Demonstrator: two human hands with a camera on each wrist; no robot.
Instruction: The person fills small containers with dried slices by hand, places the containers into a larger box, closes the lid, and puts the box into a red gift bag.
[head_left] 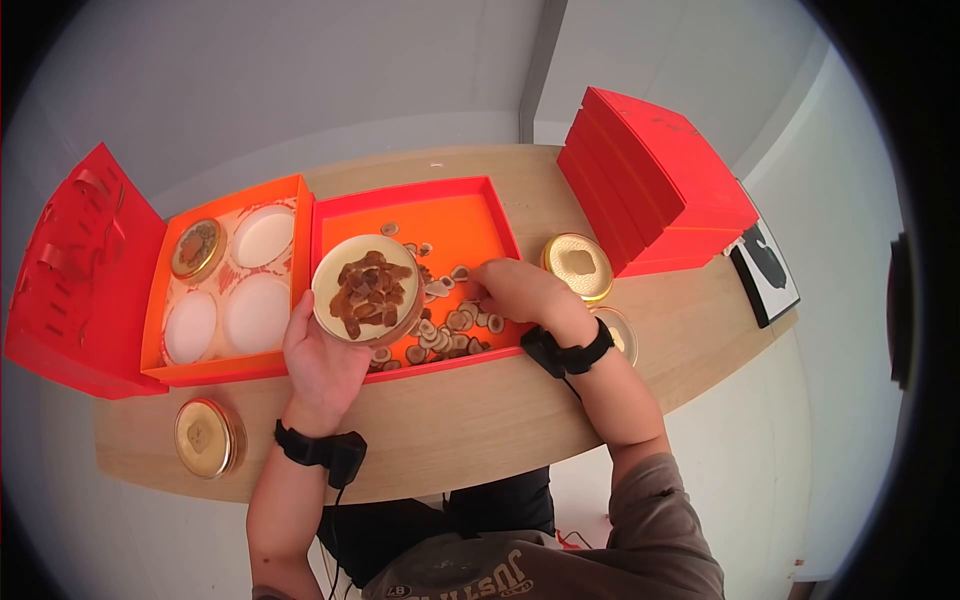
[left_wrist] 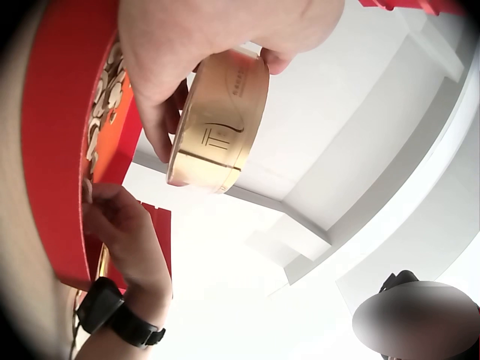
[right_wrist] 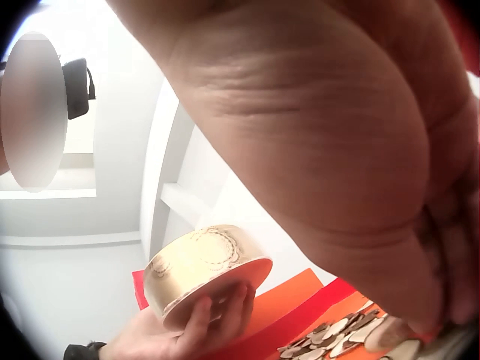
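Note:
My left hand point(head_left: 325, 365) holds up a round, gold-sided jar point(left_wrist: 217, 124) over the left part of a shallow orange-red box point(head_left: 465, 220). Chunky amber-brown dried pieces point(head_left: 370, 292) are heaped in the jar on a pale surface. Thumb and fingers wrap its side and underside in the left wrist view. My right hand point(head_left: 522, 288) reaches down into the box at its right side, fingers bent among thin dried slices point(head_left: 440, 338) with dark rims. At its fingertips shows one pale slice point(left_wrist: 88, 190), pinched there in the left wrist view. More slices lie scattered toward the box's front.
Left of the box, a gift-box insert point(head_left: 228, 290) has round wells, one holding a filled jar point(head_left: 198, 249). A red lid point(head_left: 85, 275) stands beyond it. Gold-lidded jars point(head_left: 208, 437) point(head_left: 578, 268) sit at front left and right. Stacked red boxes point(head_left: 650, 180) stand back right.

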